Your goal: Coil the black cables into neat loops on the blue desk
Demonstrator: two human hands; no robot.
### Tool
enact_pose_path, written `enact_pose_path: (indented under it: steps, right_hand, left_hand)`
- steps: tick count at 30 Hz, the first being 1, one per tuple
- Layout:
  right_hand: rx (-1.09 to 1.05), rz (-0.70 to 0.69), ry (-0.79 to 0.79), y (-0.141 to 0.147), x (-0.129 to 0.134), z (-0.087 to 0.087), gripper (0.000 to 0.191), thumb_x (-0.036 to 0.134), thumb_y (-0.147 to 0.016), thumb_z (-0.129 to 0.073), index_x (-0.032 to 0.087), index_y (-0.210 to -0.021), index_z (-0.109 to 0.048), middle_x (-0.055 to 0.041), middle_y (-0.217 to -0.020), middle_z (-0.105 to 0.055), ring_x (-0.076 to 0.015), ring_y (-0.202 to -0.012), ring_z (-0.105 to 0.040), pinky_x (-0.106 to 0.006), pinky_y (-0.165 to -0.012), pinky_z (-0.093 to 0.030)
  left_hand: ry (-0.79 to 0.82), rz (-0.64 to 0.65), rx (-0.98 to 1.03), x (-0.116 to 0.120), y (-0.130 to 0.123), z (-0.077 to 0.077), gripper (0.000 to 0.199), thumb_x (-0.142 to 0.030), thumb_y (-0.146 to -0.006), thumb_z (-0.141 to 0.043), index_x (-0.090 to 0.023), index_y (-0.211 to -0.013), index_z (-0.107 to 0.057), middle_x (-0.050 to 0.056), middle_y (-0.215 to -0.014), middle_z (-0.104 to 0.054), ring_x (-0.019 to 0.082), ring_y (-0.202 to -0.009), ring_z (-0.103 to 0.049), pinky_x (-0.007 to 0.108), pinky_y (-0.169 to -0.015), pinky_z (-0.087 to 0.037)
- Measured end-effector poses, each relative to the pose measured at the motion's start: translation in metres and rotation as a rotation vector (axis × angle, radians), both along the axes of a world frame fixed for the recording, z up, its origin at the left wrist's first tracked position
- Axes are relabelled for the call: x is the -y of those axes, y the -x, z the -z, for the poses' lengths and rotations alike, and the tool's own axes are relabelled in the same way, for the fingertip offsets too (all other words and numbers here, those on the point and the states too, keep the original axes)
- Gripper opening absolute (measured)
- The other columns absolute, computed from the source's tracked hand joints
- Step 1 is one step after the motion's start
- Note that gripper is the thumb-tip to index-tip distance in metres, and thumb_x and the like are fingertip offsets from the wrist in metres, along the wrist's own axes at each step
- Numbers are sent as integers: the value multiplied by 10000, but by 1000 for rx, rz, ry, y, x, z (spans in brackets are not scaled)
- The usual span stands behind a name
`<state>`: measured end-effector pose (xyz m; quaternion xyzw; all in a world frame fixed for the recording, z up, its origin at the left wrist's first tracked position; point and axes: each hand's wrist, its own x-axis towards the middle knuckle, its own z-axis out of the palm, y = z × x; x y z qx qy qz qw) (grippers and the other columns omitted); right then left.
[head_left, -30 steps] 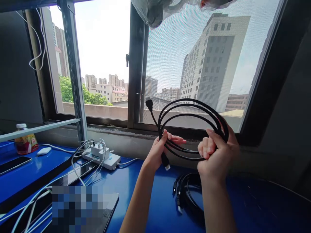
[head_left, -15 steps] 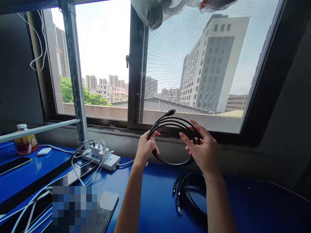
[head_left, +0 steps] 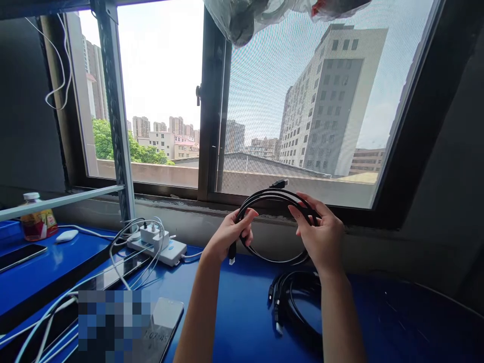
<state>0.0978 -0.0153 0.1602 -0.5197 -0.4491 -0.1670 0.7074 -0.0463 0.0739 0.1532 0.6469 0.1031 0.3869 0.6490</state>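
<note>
Upper plug (head_left: pixel 279 184) shifted right; left hand (head_left: pixel 230 233) pinches black cable coil (head_left: pixel 269 193), right hand (head_left: pixel 323 232) clasps opposite side.

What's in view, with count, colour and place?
Coiled cable: one, black, held centrally
Bundled cables: several, black, table right
Power strip: one, white, near wall
Cords: several, mostly white, left
Touchscreens: several, black, left
Bottle: one, multicoloured, left
Mouse-shaped object: one, white, beside bottle
Tabletop: count unclear, blue, below
Shelf frame: one, grey, left
Window: one, dark-framed, behind
Plastic bags: count unclear, clear, top
Buildings: several, pale, outside
Left hand, right hand: two, bare, on cable
</note>
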Motion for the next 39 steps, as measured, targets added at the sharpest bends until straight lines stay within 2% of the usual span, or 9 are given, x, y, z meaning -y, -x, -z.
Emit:
enact_pose_path:
  steps: [5,10,15,18,21,25,28,34,39]
  right_hand:
    - [17,15,22,1,-1,0,541,652,-689,-630,150,-874,-716,-95,-814,-690,-82,-334,-455,-252,-332,-386]
    - [62,59,22,-3,-3,2,510,636,-741,-581,157,-852,-715,-89,-775,-681,-103,-377,-474,-282,-417,-438]
    - [113,58,35,-7,-6,4,461,602,-775,-562,175,-853,-717,-93,-766,-683,-192,-606,-604,-318,-567,-506]
    - [127,63,33,-7,-6,4,446,591,-778,-557,183,-847,-721,-100,-824,-702,-212,-675,-630,-340,-632,-524]
    - [127,73,22,-5,-6,3,426,576,-780,-560,187,-834,-725,-102,-848,-709,-232,-753,-646,-353,-688,-527]
    - [129,100,18,-3,-8,3,423,582,-786,-549,198,-825,-721,-103,-845,-707,-244,-790,-646,-360,-706,-522]
    - [124,114,11,-2,-10,4,439,595,-795,-532,194,-825,-709,-111,-850,-702,-241,-790,-643,-354,-691,-516]
    - [129,117,-25,1,-11,6,386,548,-817,-551,191,-846,-695,-104,-857,-698,-234,-801,-641,-335,-678,-505]
    - [173,182,-47,1,-12,6,409,572,-834,-533,199,-872,-694,-102,-891,-688,-230,-839,-631,-332,-682,-501]
  left_hand:
    - [17,10,-48,-2,-2,1,682,-819,-480,-609,-186,-700,-479,-128,-401,-321,62,-367,-427,201,-445,-291]
    - [140,98,-80,-4,-2,1,696,-901,-561,-383,-206,-596,-374,-105,-397,-301,71,-366,-424,210,-439,-308]
    - [270,160,-72,-2,-2,-4,599,-752,-749,-463,-203,-550,-332,-104,-389,-260,45,-329,-330,183,-380,-246]
    - [341,173,-49,1,-1,-7,516,-603,-861,-469,-191,-565,-373,-111,-392,-238,29,-312,-261,169,-358,-206]
    - [376,141,-30,4,-2,-9,435,-517,-906,-447,-184,-627,-427,-112,-404,-243,27,-309,-231,165,-342,-166]
    - [276,-28,45,8,-5,-9,290,-485,-866,-537,-204,-929,-510,-105,-458,-371,37,-320,-286,159,-345,-121]
    - [148,-153,98,9,-8,-9,402,-487,-854,-550,-220,-1150,-498,-95,-528,-437,32,-336,-330,151,-351,-124]
    - [-31,-183,44,9,-13,-5,540,-589,-773,-589,-162,-1103,-604,-78,-519,-461,33,-331,-360,166,-339,-158]
    - [-8,-209,41,10,-17,-4,549,-619,-664,-662,-141,-930,-613,-98,-455,-414,29,-321,-325,163,-326,-161]
